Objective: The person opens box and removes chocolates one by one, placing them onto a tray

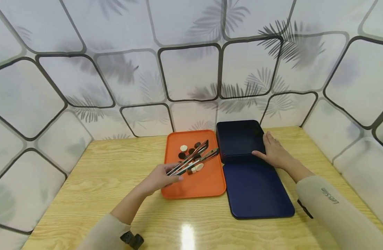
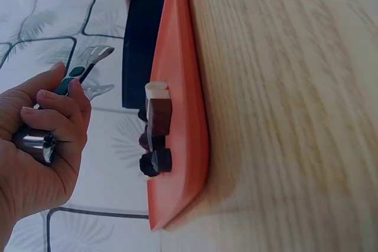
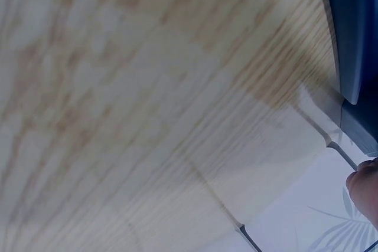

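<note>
My left hand (image 1: 160,178) grips a pair of metal tongs (image 1: 194,160) by the handle end, holding them over the orange tray (image 1: 207,184). Their tips are spread apart and point to the far right. In the left wrist view, green parts show on the tongs (image 2: 77,72) above the curled fingers. Below them lie several chocolates (image 1: 182,155), dark, brown and white, grouped on the tray. My right hand (image 1: 275,152) rests at the front right corner of the dark blue box (image 1: 238,157), fingers straight along its right side, thumb stretched over the front rim.
A flat dark blue lid or tray (image 1: 257,194) lies in front of the box, beside the orange tray. The wooden table (image 1: 116,166) meets patterned wall panels (image 1: 191,73) at the back and sides.
</note>
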Demonstrator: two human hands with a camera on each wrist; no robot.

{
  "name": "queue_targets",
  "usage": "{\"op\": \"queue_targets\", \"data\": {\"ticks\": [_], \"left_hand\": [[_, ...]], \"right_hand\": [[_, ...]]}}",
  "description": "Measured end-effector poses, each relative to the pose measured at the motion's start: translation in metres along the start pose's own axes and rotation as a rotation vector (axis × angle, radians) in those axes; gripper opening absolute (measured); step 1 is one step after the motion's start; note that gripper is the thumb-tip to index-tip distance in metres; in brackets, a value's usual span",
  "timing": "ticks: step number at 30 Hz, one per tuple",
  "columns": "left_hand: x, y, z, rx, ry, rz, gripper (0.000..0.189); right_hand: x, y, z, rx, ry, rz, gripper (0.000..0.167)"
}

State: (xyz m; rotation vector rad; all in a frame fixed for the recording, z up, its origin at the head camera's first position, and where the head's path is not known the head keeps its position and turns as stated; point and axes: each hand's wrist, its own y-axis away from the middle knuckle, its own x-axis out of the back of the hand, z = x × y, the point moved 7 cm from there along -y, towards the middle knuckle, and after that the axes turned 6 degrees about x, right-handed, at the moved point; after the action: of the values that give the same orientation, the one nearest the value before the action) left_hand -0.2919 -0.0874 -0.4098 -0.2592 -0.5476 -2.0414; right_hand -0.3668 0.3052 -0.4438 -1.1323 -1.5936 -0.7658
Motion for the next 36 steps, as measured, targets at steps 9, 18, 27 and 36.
{"op": "queue_targets", "data": {"ticks": [9, 18, 27, 36], "left_hand": [[-0.013, -0.014, 0.023, -0.044, -0.016, -0.006, 0.054], [-0.029, -0.039, 0.043, -0.040, 0.001, -0.004, 0.050], [-0.055, -0.075, 0.062, 0.004, 0.017, -0.002, 0.055], [-0.077, -0.117, 0.074, 0.137, 0.115, 0.050, 0.061]], "right_hand": [[0.003, 0.000, -0.001, -0.004, 0.017, -0.010, 0.099], [0.003, -0.002, 0.001, -0.014, 0.034, -0.027, 0.099], [0.001, -0.001, -0.001, -0.013, 0.023, -0.028, 0.100], [0.002, -0.003, 0.000, -0.005, 0.023, -0.030, 0.099]]}}
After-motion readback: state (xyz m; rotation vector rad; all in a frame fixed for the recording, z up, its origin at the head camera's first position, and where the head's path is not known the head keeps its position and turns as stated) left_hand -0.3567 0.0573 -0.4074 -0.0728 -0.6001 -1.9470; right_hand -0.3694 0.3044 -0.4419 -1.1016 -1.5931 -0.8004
